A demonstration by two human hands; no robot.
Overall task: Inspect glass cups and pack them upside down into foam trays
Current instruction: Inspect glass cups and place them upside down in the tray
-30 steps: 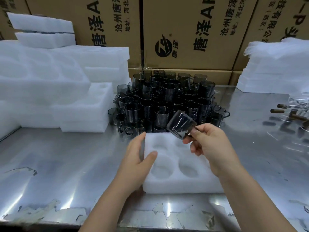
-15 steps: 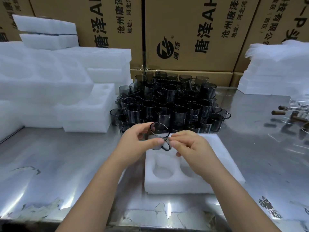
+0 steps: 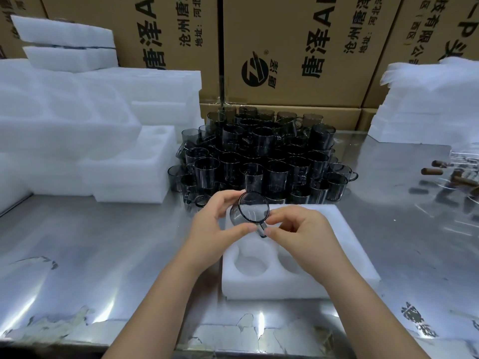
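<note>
Both grips meet at centre frame over the foam tray [image 3: 352,257].

- Left grip [image 3: 212,225]: curled round the glass cup [image 3: 253,210]. Thumb lies along the lower edge of the rim; fingers wrap over the top and far side of the body.
- Right grip [image 3: 307,235]: thumb and forefinger pinch the cup's handle, which points down and toward the right. Remaining fingers loosely curled beneath.
- Cup sits between the 2 grips, tipped on its side, open mouth turned toward the camera. Smoky grey, see-through. It is held in the air above the tray's far-left part, apart from the foam.
- Tray lies flat on the metal surface [image 3: 103,255], just in front of the pile of cups [image 3: 259,156]. 2 round pockets show at its near edge, the right 1 partly hidden by the right wrist.
- Pile: same grey cups, stacked several layers high, against cardboard boxes [image 3: 298,47] with printed lettering.
- Left of pile: stacks of foam trays [image 3: 77,125]. Far right: heap of foam sheets [image 3: 427,104].
- Right edge: brown-handled items [image 3: 432,171], too blurred to identify.
</note>
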